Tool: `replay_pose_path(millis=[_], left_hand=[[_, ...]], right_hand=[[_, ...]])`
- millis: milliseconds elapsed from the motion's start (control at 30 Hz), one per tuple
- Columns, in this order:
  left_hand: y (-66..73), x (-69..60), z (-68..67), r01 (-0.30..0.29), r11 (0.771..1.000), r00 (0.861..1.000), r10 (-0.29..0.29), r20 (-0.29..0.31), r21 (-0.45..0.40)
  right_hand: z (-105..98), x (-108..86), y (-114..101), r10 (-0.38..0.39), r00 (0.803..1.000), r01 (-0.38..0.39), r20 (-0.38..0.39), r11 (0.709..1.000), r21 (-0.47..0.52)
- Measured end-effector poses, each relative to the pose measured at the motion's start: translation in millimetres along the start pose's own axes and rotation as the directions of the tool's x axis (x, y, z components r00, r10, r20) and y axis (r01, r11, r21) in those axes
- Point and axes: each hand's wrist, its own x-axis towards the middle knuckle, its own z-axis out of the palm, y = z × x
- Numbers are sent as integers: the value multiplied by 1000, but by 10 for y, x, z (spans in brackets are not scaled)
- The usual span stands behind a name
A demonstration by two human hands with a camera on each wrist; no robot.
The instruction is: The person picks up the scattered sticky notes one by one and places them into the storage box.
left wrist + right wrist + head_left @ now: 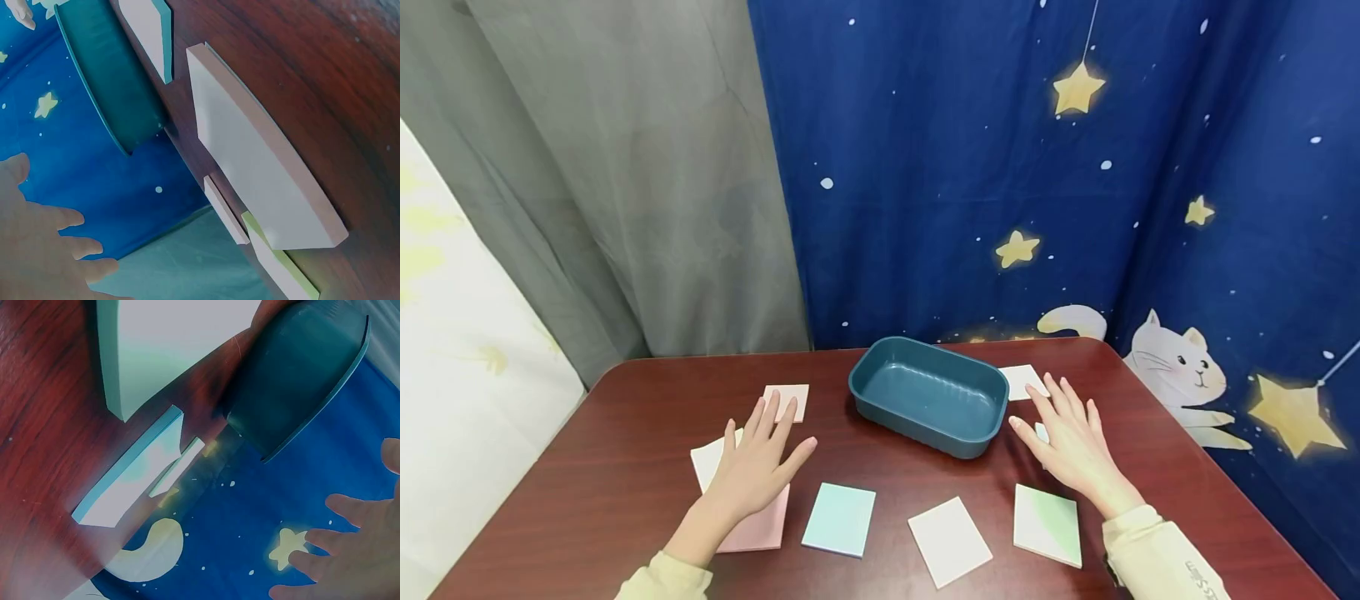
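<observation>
Left hand (751,473) and right hand (1075,446) spread wide, gripping nothing!
The teal bin (928,396) sits between them, holding no pads (839,518); those lie scattered about it, so work looks unstarted.

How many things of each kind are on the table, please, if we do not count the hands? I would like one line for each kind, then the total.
Paper pads: 8
Open box: 1
Total: 9
</observation>
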Motion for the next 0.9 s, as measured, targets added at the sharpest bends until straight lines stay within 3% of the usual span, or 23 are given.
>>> replay_pose_path(millis=[400,667,900], left_hand=[[-7,90,-34,-15,1000,1000,15,-3,19],[47,335,-68,-95,994,992,99,-77,57],[146,574,-94,-139,986,987,145,-68,93]], right_hand=[[-68,52,-34,13,1000,-14,27,1000,4],[-39,169,-76,12,999,-12,35,1000,-17],[-20,276,-156,19,999,-18,45,1000,-16]])
